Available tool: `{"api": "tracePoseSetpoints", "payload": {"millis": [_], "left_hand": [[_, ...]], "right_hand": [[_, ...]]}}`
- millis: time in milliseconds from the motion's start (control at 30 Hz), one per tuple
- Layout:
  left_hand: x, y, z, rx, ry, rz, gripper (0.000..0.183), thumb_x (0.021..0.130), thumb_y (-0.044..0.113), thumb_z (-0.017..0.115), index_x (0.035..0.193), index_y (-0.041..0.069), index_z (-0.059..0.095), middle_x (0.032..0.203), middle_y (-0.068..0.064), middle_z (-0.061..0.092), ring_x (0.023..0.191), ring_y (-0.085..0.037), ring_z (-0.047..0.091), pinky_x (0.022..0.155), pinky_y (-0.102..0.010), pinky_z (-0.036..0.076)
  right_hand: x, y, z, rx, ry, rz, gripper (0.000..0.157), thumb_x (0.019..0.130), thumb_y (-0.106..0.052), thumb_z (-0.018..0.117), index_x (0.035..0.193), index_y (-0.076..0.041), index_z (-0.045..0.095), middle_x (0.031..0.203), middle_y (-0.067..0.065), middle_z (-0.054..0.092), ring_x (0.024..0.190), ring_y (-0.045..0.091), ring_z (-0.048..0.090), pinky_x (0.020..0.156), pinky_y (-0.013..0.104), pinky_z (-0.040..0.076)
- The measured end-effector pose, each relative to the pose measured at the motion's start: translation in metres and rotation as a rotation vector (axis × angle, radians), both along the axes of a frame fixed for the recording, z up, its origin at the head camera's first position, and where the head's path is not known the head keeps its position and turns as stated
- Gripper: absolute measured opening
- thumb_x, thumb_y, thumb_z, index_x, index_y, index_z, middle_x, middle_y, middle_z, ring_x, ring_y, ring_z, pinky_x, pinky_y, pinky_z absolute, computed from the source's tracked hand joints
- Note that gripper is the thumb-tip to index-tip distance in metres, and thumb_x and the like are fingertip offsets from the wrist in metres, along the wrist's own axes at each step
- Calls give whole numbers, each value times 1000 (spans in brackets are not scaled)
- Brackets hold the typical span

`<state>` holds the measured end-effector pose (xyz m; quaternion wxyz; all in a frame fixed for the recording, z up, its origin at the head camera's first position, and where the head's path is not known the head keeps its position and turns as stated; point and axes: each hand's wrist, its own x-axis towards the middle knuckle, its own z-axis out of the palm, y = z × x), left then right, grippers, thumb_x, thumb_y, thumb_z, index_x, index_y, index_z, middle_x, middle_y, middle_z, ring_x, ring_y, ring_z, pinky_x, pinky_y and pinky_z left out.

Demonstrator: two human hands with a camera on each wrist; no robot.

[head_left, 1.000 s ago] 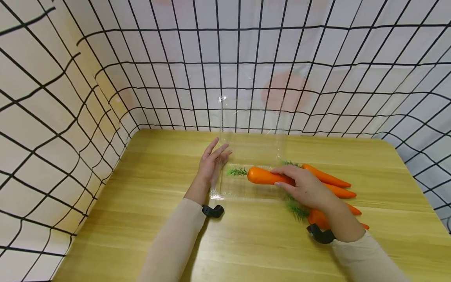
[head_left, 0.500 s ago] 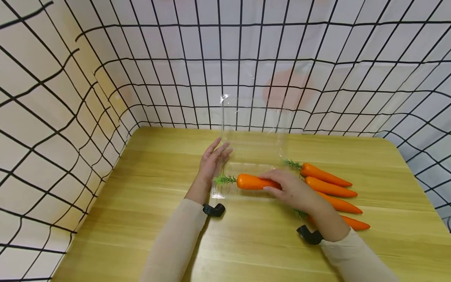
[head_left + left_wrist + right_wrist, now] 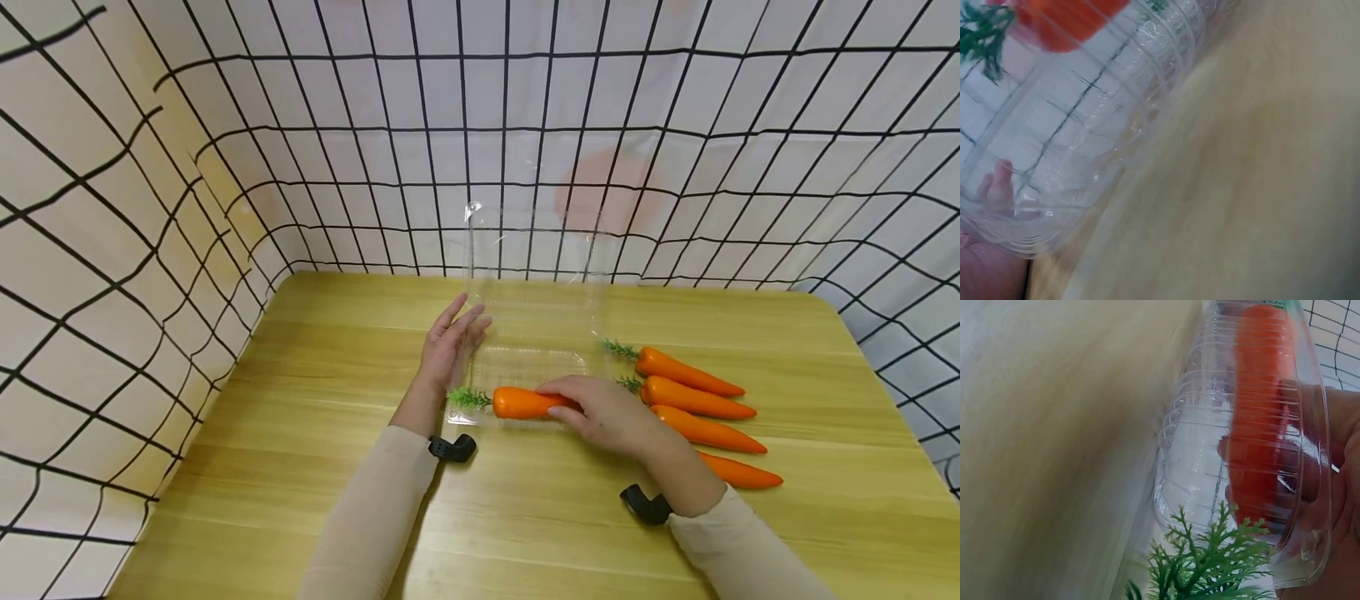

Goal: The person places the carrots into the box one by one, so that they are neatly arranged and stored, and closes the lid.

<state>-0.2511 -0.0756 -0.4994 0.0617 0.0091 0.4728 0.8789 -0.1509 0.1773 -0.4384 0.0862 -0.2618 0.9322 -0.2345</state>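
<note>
My right hand [image 3: 603,417] grips an orange carrot [image 3: 517,403] with a leafy green top, fingers and thumb around its thinner half. The carrot lies level over the near side of a clear plastic clamshell box [image 3: 461,417], green end pointing left. In the right wrist view the carrot [image 3: 1260,412] shows through the box's ribbed wall [image 3: 1191,444]. Whether it touches the bottom I cannot tell. My left hand [image 3: 448,346] rests against the box's left side, its fingers extended. The box's lid [image 3: 536,250] stands raised at the back.
Several more carrots [image 3: 701,429] lie side by side on the wooden table [image 3: 322,375], right of the box, their tips pointing right. Part of the nearest is hidden by my right arm. A black wire grid [image 3: 375,129] encloses the table's back and sides.
My right hand has carried the carrot left and toward me, from the box's middle to its near side. More of the loose carrots now show. The left hand stays put.
</note>
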Motion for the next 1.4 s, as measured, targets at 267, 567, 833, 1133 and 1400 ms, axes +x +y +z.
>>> {"api": "tracePoseSetpoints", "payload": {"millis": [267, 567, 833, 1133, 1400], "left_hand": [[0, 0, 2, -8, -4, -1, 52, 108, 10, 48, 159, 12, 36, 155, -22, 48, 115, -18, 71, 122, -48, 37], [0, -1, 1, 0, -9, -4, 52, 107, 10, 48, 158, 13, 37, 155, -22, 48, 109, -13, 72, 122, -48, 37], [-2, -2, -1, -17, 4, -27, 55, 108, 13, 48, 160, 12, 32, 159, -24, 42, 114, -16, 70, 123, -50, 35], [-1, -2, -1, -8, -6, -18, 55, 107, 11, 49, 160, 12, 33, 157, -21, 47, 112, -15, 70, 122, -49, 36], [-1, -3, -1, 6, -10, -18, 54, 108, 12, 48, 160, 12, 33, 156, -21, 47, 108, -12, 71, 122, -51, 37]], "right_hand": [[-1, -2, 0, 10, 14, 9, 29, 102, -24, 62, 130, -18, 69, 128, 2, 72, 121, 26, 66, 106, 52, 51], [1, -1, -1, -34, 35, -5, 27, 102, -22, 63, 127, -18, 70, 128, 2, 72, 122, 27, 65, 107, 52, 51], [4, 18, 10, -202, 91, -91, 28, 101, -17, 63, 128, -13, 69, 132, 8, 70, 124, 34, 64, 103, 57, 52], [4, 76, 44, -212, 74, -234, 32, 104, -24, 61, 135, -19, 65, 138, 10, 65, 131, 38, 56, 103, 64, 47], [-5, 135, 43, -153, 3, -361, 45, 105, -39, 55, 142, -13, 58, 145, 20, 58, 130, 49, 52, 97, 72, 44]]}}
